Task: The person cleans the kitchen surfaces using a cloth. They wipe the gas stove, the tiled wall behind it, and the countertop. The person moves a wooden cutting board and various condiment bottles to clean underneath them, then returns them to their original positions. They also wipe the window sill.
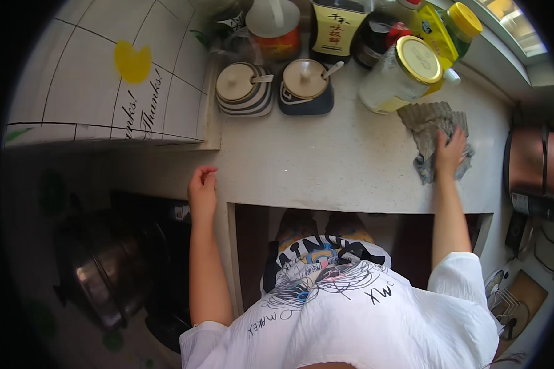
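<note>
A crumpled grey cloth point(422, 133) lies on the white countertop point(300, 170), towards the right. On top of it rests my right hand point(450, 150), pressing it against the surface with fingers stretched away from me. Just beyond the cloth leans or stands a glass jar with a yellow-gold lid point(392, 83). My left hand point(204, 182) hovers or rests by the counter's left part, below the tiled corner. Its fingers are loosely curled, and I see nothing in them.
Two lidded seasoning pots with spoons, one striped point(244, 104) and one dark blue point(307, 104), stand at the back. Behind them are several bottles, including a soy sauce bottle point(334, 32). A pink appliance point(533, 161) is at the right, a dark wok or pot point(101, 276) at the left.
</note>
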Tool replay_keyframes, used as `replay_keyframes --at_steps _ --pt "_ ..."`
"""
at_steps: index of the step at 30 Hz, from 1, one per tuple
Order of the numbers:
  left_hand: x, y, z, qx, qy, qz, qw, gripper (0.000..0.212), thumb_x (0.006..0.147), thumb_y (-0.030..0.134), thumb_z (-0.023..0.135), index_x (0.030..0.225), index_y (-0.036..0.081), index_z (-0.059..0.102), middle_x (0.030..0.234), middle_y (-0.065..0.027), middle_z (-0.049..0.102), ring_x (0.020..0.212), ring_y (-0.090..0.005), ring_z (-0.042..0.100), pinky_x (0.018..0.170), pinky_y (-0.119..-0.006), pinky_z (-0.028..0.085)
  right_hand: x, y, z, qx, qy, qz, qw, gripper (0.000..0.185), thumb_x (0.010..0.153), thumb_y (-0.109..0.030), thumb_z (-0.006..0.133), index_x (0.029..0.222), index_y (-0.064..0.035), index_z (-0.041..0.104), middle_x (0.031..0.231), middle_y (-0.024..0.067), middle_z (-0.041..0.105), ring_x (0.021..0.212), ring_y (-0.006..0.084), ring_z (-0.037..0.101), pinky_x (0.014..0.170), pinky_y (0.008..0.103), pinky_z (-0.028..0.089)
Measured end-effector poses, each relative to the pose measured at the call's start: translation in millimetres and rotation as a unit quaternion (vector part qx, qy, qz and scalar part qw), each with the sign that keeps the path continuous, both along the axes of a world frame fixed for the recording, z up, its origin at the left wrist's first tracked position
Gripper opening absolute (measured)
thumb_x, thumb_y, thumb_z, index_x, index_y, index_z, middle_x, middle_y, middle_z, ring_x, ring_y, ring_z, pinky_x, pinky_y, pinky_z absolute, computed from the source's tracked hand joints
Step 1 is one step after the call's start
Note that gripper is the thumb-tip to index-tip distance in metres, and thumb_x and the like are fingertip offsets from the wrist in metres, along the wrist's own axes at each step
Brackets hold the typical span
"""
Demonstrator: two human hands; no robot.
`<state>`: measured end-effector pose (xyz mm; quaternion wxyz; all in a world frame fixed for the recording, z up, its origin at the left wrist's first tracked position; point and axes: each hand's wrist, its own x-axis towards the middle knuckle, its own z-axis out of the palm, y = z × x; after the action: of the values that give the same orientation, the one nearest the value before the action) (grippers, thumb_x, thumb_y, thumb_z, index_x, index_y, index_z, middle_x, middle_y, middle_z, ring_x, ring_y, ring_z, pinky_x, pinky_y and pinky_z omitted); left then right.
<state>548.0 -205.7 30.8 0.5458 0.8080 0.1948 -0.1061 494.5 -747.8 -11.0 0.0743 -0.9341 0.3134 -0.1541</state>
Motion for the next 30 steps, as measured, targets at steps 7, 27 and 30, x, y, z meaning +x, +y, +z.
replay_keyframes --at_steps 7,27,30 --pt "16.5 -6.9 2.0 0.424 -0.120 -0.043 0.897 0.025 0.078 0.008 0.054 0.102 0.003 0.052 0.102 -0.0142 0.052 0.092 -0.0295 0.052 0.081 -0.037 0.042 -19.6 258.5 28.4 0.063 0.077 0.403 0.910 0.055 0.074 -0.030 0.061 0.125 -0.0175 0.047 0.141 0.0107 0.030 0.130 0.0296 0.028 0.102 0.0545 0.019" --pt "86.2 -319.8 131.1 0.219 -0.360 -0.306 0.854 0.076 0.058 0.024 0.078 0.124 0.014 0.040 0.115 -0.0137 0.046 0.098 -0.0338 0.053 0.077 -0.041 0.047 -17.6 55.9 27.5 -0.028 0.126 0.322 0.938 0.034 0.073 -0.022 0.054 0.105 -0.0101 0.056 0.136 0.0123 0.036 0.129 0.0269 0.028 0.102 0.0520 0.023" --pt "80.4 -323.3 132.0 0.215 -0.379 -0.279 0.856 0.071 0.058 0.015 0.076 0.121 0.012 0.045 0.109 -0.0127 0.048 0.097 -0.0307 0.051 0.080 -0.037 0.045 33.0 -67.1 23.7 0.007 0.066 0.110 0.992 0.037 0.082 -0.026 0.048 0.116 -0.0114 0.052 0.138 0.0134 0.032 0.130 0.0276 0.025 0.103 0.0530 0.020"
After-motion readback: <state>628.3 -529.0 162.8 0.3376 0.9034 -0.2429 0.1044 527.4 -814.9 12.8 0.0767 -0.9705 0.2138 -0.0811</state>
